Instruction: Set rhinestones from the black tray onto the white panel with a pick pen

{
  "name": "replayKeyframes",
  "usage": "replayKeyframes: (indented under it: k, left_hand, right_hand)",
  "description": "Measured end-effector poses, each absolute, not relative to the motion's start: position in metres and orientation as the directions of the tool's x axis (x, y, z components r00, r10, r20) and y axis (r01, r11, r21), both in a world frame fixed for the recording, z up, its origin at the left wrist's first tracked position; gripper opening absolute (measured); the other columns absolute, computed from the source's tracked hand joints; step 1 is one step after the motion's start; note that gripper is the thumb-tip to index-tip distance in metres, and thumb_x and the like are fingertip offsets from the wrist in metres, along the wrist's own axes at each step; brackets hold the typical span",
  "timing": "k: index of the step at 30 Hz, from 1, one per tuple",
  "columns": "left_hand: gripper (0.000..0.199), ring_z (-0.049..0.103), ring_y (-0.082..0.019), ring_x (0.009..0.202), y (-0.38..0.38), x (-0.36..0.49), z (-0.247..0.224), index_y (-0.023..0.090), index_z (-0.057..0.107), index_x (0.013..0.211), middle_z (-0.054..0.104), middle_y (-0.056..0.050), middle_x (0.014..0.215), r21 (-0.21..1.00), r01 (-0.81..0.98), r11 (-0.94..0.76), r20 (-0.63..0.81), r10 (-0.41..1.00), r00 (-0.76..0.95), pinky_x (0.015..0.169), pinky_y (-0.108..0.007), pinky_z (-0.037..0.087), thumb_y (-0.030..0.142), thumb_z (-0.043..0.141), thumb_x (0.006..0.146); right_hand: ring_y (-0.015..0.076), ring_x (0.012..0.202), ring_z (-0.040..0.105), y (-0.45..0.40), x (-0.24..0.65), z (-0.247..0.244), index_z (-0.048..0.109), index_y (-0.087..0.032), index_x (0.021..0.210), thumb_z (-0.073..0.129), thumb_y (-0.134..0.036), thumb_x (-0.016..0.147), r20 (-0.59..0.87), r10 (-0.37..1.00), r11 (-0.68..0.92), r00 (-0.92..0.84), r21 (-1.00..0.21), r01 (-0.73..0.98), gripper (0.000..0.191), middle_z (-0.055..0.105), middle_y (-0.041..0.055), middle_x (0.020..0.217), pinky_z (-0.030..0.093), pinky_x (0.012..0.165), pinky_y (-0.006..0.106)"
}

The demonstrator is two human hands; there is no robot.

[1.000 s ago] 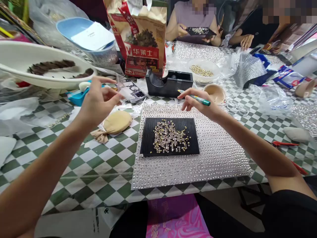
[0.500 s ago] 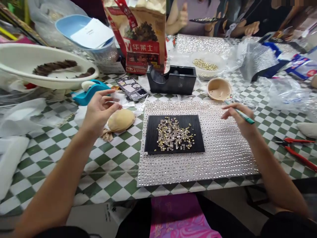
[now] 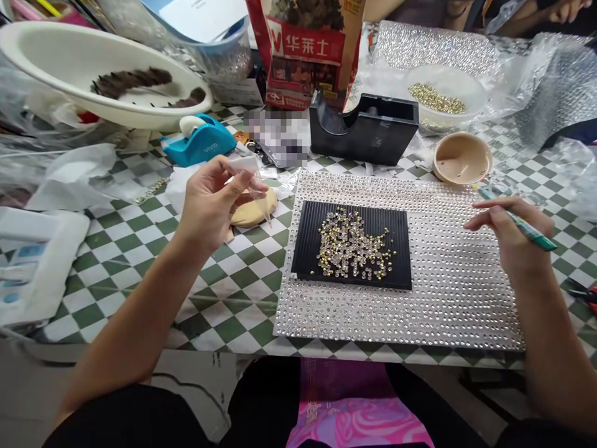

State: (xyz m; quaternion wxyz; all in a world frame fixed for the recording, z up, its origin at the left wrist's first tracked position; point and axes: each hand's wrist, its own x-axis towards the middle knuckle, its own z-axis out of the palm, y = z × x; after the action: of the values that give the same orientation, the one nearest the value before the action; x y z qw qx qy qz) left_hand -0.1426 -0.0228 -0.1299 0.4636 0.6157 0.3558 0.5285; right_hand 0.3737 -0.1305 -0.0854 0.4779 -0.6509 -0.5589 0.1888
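My left hand [image 3: 212,202] is closed on a small translucent tube [image 3: 245,165] with a whitish end and a thin clear tip pointing down. It hovers above a round beige pad [image 3: 255,211]. My right hand [image 3: 522,233] is closed around a green pen-like stick [image 3: 532,230], its tip near a small beige bowl [image 3: 461,163]. Between the hands a black ridged tray [image 3: 305,239] carries a heap of clear and gold rhinestones [image 3: 352,246]. Under the tray lies a pale sheet [image 3: 457,274] covered in rows of sparkling stones.
A black tape dispenser [image 3: 364,134] stands behind the sheet, beside a red paper bag [image 3: 305,56]. To the left are a blue tape dispenser [image 3: 200,142] and a large white basin [image 3: 135,106]. Red-handled pliers [image 3: 585,292] show at the right edge. Co-workers' arms appear at the back.
The camera has tilted down and shifted left, so things sit higher and farther right in view. My left hand has turned, showing the tube more plainly. The green stick stays in my right hand.
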Motion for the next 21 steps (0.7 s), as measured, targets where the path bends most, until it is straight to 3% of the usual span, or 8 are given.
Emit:
replayKeyframes:
  k: [7, 11, 16, 18, 21]
  left_hand:
    - [0.020, 0.069, -0.012, 0.088, -0.037, -0.129, -0.117, 0.016, 0.071, 0.106, 0.073, -0.003, 0.102, 0.952, -0.139, -0.273, 0.288, 0.952, 0.101, 0.082, -0.028, 0.066, 0.036, 0.075, 0.104]
    - [0.019, 0.062, -0.007, 0.071, -0.049, -0.112, -0.104, 0.015, 0.067, 0.091, 0.066, 0.004, 0.082, 0.944, -0.183, -0.273, 0.287, 0.956, 0.054, 0.068, -0.019, 0.060, 0.026, 0.080, 0.101]
    - [0.035, 0.056, -0.004, 0.053, -0.070, -0.084, -0.089, 0.024, 0.063, 0.090, 0.068, 0.009, 0.069, 0.924, -0.257, -0.282, 0.299, 0.954, 0.026, 0.046, -0.012, 0.049, 0.042, 0.093, 0.091]
    - [0.033, 0.063, -0.003, 0.056, -0.080, -0.075, -0.085, 0.025, 0.065, 0.090, 0.074, 0.009, 0.074, 0.929, -0.272, -0.251, 0.275, 0.960, 0.053, 0.052, -0.011, 0.056, 0.041, 0.094, 0.091]
    - [0.031, 0.075, -0.005, 0.073, -0.095, -0.066, -0.081, 0.022, 0.067, 0.087, 0.078, 0.005, 0.084, 0.944, -0.278, -0.177, 0.221, 0.966, 0.133, 0.079, -0.015, 0.069, 0.036, 0.094, 0.091]
  right_hand:
    - [0.0221, 0.062, 0.072, -0.132, 0.378, -0.090, 0.080, -0.025, 0.089, 0.068, -0.034, 0.088, 0.301, 0.907, 0.101, 0.295, -0.835, 0.542, 0.015, 0.073, 0.0095, 0.074, 0.057, 0.072, 0.046]
    - [0.0214, 0.062, 0.072, -0.133, 0.376, -0.089, 0.080, -0.023, 0.088, 0.069, -0.033, 0.087, 0.303, 0.908, 0.100, 0.290, -0.827, 0.553, 0.014, 0.074, 0.0104, 0.076, 0.057, 0.070, 0.045]
    - [0.0193, 0.057, 0.071, -0.131, 0.375, -0.088, 0.079, -0.022, 0.084, 0.072, -0.033, 0.081, 0.352, 0.881, 0.129, 0.318, -0.824, 0.552, 0.013, 0.073, 0.0087, 0.072, 0.055, 0.062, 0.041]
    - [0.0183, 0.054, 0.070, -0.129, 0.376, -0.090, 0.078, -0.021, 0.083, 0.073, -0.037, 0.079, 0.381, 0.860, 0.146, 0.339, -0.822, 0.551, 0.017, 0.075, 0.0086, 0.076, 0.053, 0.057, 0.038]
    - [0.0176, 0.053, 0.070, -0.126, 0.379, -0.094, 0.076, -0.020, 0.080, 0.078, -0.044, 0.079, 0.396, 0.850, 0.163, 0.347, -0.825, 0.541, 0.024, 0.078, 0.0090, 0.082, 0.052, 0.053, 0.035]
